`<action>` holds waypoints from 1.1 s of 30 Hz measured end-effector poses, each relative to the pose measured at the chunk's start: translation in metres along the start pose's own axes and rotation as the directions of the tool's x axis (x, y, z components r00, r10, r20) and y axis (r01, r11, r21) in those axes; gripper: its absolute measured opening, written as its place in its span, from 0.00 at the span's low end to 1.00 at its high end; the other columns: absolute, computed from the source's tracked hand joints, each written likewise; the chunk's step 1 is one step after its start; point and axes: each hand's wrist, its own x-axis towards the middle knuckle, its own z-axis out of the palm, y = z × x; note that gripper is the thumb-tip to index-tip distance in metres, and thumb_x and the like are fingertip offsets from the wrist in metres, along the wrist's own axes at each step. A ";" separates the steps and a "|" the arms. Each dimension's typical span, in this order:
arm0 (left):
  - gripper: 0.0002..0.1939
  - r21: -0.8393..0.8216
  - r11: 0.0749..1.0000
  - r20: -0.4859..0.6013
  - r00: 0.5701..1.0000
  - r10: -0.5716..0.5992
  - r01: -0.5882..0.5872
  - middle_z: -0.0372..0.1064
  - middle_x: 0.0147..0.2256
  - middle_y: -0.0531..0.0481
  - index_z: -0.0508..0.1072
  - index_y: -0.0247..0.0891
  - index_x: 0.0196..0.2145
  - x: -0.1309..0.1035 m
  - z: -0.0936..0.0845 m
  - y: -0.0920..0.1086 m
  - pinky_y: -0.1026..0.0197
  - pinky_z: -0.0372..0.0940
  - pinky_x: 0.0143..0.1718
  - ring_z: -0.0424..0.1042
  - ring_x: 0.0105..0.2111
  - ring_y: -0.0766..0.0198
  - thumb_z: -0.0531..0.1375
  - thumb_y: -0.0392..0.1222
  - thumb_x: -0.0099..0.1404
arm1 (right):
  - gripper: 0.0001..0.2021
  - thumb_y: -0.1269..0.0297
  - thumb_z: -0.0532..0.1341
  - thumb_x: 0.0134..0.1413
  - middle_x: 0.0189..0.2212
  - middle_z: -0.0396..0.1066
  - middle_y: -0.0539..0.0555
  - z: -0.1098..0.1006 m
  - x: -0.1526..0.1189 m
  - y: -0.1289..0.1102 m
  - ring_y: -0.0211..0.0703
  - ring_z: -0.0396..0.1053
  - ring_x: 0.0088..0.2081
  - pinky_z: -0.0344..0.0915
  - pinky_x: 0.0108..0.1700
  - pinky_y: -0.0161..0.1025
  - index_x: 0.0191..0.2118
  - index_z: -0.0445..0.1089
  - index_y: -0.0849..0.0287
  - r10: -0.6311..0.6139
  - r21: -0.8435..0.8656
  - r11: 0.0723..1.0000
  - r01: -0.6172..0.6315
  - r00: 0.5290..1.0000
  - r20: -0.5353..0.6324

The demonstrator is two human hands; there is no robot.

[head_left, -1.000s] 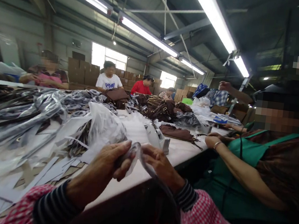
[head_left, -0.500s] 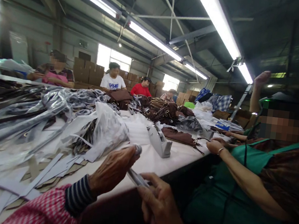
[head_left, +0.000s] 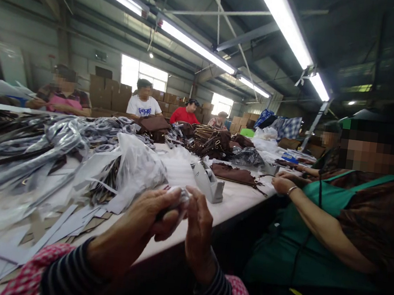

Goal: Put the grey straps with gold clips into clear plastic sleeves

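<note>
Over there, the left hand [head_left: 139,222] is closed on a small greyish roll [head_left: 182,197], the thumb above it and the fingers curled underneath (much of it is hidden in the grip). The roll sits at the thumb's tip, between the two hands. The right hand [head_left: 200,236] is upright, fingers almost straight, their tips against the roll's right side; whether they pinch it, I can't tell. A grey dispenser [head_left: 213,188] stands beyond on the table [head_left: 230,200].

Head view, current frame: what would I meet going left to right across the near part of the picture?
Loose pale strips, the wearer's left hand, the small greyish piece it holds, the wearer's right hand, a co-worker's green apron.
</note>
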 end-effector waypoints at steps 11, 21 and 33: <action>0.09 0.603 0.676 -0.057 0.823 0.565 -0.423 0.70 0.29 0.52 0.70 0.40 0.35 0.036 -0.030 -0.005 0.62 0.60 0.34 0.67 0.29 0.62 0.60 0.45 0.72 | 0.28 0.37 0.52 0.68 0.14 0.61 0.46 -0.028 -0.070 -0.011 0.33 0.50 0.13 0.45 0.17 0.35 0.39 0.72 0.60 0.356 0.076 0.891 -0.447 0.794 0.493; 0.24 0.727 0.665 0.155 0.985 0.080 -0.169 0.62 0.24 0.53 0.69 0.41 0.28 -0.025 -0.024 -0.031 0.60 0.51 0.26 0.57 0.23 0.63 0.53 0.61 0.74 | 0.20 0.48 0.72 0.52 0.19 0.57 0.42 -0.080 0.048 -0.022 0.33 0.53 0.22 0.50 0.26 0.34 0.38 0.75 0.61 0.180 -0.128 0.980 -0.149 0.944 0.278; 0.20 -0.301 0.953 -0.138 0.990 -0.005 -0.038 0.61 0.24 0.55 0.75 0.30 0.39 0.024 0.000 0.007 0.68 0.57 0.20 0.55 0.18 0.72 0.48 0.44 0.79 | 0.23 0.38 0.61 0.63 0.20 0.53 0.43 0.036 -0.060 0.010 0.33 0.49 0.20 0.47 0.23 0.35 0.38 0.68 0.57 0.324 0.386 0.857 -0.342 0.939 0.112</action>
